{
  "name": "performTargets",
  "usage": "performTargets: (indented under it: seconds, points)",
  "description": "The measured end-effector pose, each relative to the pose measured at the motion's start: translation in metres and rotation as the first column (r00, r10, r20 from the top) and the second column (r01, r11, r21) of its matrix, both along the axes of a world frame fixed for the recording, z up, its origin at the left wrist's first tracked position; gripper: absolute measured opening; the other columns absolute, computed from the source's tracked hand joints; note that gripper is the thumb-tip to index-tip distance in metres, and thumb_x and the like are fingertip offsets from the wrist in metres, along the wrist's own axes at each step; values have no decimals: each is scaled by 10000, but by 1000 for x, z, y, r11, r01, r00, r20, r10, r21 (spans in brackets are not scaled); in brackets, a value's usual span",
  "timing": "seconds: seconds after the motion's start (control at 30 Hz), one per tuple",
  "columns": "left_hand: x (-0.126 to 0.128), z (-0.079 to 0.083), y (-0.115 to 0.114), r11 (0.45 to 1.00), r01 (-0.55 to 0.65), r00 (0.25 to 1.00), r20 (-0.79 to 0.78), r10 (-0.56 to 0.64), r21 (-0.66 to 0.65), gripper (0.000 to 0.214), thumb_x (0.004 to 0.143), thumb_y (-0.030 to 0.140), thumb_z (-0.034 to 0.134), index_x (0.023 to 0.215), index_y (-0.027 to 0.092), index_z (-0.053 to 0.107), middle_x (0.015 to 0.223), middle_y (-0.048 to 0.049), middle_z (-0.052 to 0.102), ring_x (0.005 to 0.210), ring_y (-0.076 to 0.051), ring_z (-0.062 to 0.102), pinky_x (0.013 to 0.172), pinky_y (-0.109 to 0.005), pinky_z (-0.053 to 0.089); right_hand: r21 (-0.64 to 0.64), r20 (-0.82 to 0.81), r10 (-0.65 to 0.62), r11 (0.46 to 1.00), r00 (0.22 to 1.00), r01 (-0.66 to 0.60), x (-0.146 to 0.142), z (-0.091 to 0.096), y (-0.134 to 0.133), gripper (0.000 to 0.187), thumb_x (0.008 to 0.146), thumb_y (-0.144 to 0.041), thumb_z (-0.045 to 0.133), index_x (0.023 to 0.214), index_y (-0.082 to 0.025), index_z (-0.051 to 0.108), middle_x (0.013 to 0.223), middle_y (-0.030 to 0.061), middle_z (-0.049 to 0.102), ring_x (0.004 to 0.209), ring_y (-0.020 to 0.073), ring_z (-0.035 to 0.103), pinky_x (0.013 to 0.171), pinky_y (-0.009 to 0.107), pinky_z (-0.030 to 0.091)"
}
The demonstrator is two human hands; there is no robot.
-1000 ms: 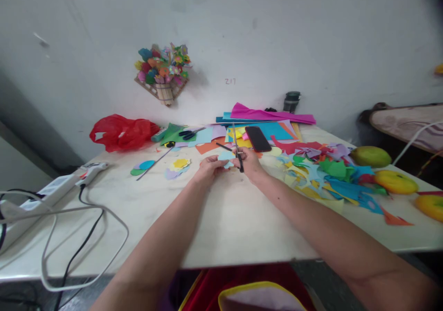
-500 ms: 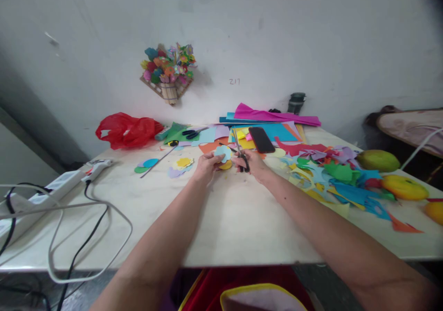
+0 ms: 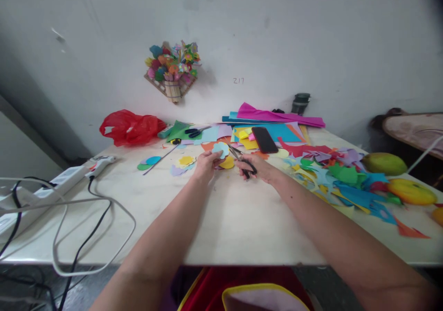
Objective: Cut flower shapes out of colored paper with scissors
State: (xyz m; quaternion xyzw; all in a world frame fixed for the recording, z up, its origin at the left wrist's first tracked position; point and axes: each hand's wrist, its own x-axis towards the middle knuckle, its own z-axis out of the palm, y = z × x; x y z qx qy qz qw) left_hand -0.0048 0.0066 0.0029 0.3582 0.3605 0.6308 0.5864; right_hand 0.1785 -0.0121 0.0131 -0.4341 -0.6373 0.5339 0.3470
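Note:
My left hand (image 3: 206, 164) pinches a light blue paper flower (image 3: 220, 150) with a scalloped edge. My right hand (image 3: 254, 164) is closed round the black handles of a pair of scissors (image 3: 236, 151). The scissor blades are parted and point up and left, close to the flower's right edge; whether they touch it I cannot tell. Below the flower a yellow paper piece (image 3: 227, 163) lies on the table. Left of my left hand is a smaller yellow paper flower (image 3: 187, 160) resting on pale lilac paper.
Colourful paper scraps (image 3: 346, 177) and mangoes (image 3: 411, 191) lie to the right. Behind my hands are a phone (image 3: 265, 140), paper sheets and a second pair of scissors (image 3: 196, 131). A red plastic bag (image 3: 131, 127) and power strips (image 3: 62, 186) with loose cables are on the left.
The scissors have tilted from nearly upright to pointing left, and their blades now part beside the blue flower. My right hand has turned with them. The whole view has shifted slightly.

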Motion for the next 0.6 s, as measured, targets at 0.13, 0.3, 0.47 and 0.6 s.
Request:
performTargets:
  seconds: [0.13,0.3,0.47,0.6]
  points:
    - [1,0,0,1000,-12,1000,24,12,-10,145,622,100,754,749,87,686,731,-75,718,648,-153,690,662,-248,570,12,18,3,1000,1000,-3,0,-1,1,279,774,-384,725,825,-157,570,576,-3,634,415,100,574,312,168,225]
    - [2,2,-2,1000,-2,999,33,3,-21,114,627,83,737,726,92,681,720,-75,719,639,-156,693,658,-249,573,35,27,24,999,999,-25,0,-3,1,278,771,-389,724,818,-158,577,580,-5,629,421,99,572,323,171,255]
    - [3,2,-2,999,7,1000,15,-6,-33,125,624,78,746,729,92,679,711,-75,716,649,-162,698,680,-261,581,35,48,30,999,998,-32,0,-2,0,273,754,-370,740,796,-155,576,569,-6,622,405,91,554,319,162,259]
    - [3,1,-2,999,17,1000,5,-17,-38,139,613,78,756,726,92,676,705,-76,714,651,-169,700,687,-274,588,33,28,38,999,999,-39,1,-3,1,278,745,-368,747,789,-156,573,567,-11,615,404,89,550,330,162,306]
